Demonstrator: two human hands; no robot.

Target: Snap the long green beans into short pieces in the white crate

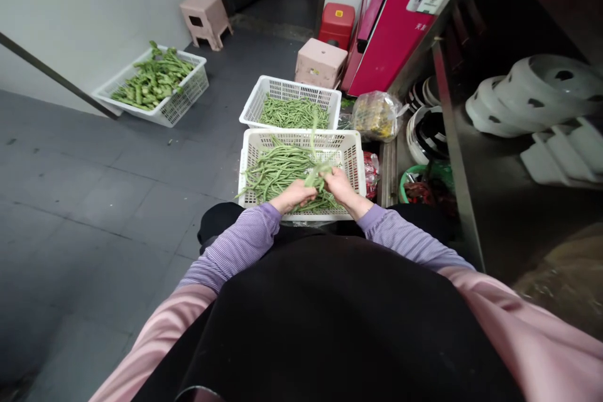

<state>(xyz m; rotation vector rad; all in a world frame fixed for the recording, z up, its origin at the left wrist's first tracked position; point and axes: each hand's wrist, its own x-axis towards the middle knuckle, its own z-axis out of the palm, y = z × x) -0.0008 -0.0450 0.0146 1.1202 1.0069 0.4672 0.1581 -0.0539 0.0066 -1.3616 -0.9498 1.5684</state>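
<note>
My left hand (300,195) is closed on some long green beans above the near white basket (351,149). Beside it, my right hand (338,184) pinches the same green bunch, which is blurred between the two hands. Long uncut beans (277,169) fill the left and middle of the near basket. Just behind it stands another white basket (252,107) holding short pieces of green bean (292,112).
A third white basket (187,103) of green vegetables stands by the left wall. Beyond are pink stools (205,14) (320,61) and a red one (337,22). A filled plastic bag (375,116), a green-rimmed bowl (404,183) and a metal shelf (455,138) line the right.
</note>
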